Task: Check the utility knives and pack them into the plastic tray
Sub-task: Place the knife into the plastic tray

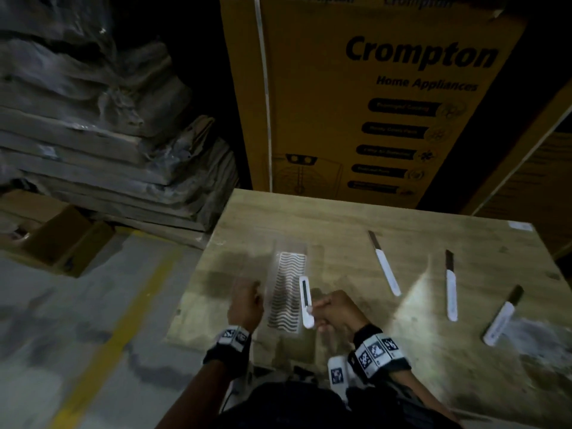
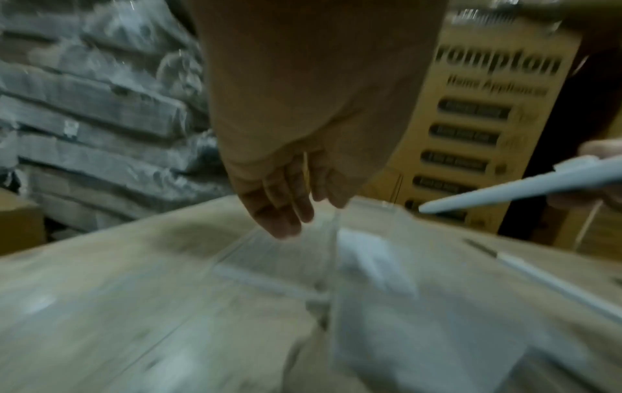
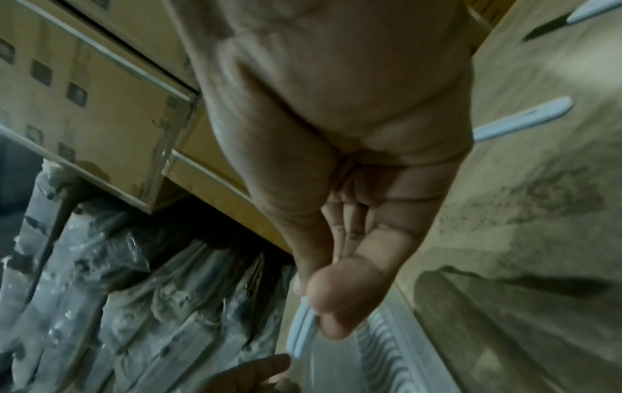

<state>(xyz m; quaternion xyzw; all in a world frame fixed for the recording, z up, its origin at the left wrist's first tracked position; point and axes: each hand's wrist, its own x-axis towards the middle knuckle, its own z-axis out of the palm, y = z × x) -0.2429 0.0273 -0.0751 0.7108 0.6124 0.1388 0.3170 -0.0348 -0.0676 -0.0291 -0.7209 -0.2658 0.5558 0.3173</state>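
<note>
A clear plastic tray (image 1: 289, 264) with a wavy ribbed floor lies on the wooden table (image 1: 340, 218). My right hand (image 1: 322, 306) pinches a white utility knife (image 1: 305, 301) by its near end, thumb (image 3: 336, 300) on top, and holds it over the tray's right side. No blade shows on the held knife (image 2: 521, 187). My left hand (image 1: 252, 294) hovers at the tray's left wall (image 2: 331, 239), its fingers (image 2: 286, 210) straight and holding nothing. Three more white knives, each with a dark end sticking out, lie to the right (image 1: 385, 264), (image 1: 451, 286), (image 1: 503, 315).
A tall Crompton cardboard box (image 1: 387, 97) stands against the table's far edge. Plastic-wrapped flat packs (image 1: 93, 134) are stacked at the left, with a small carton (image 1: 68, 239) on the floor. A yellow floor line (image 1: 123, 320) runs left of the table.
</note>
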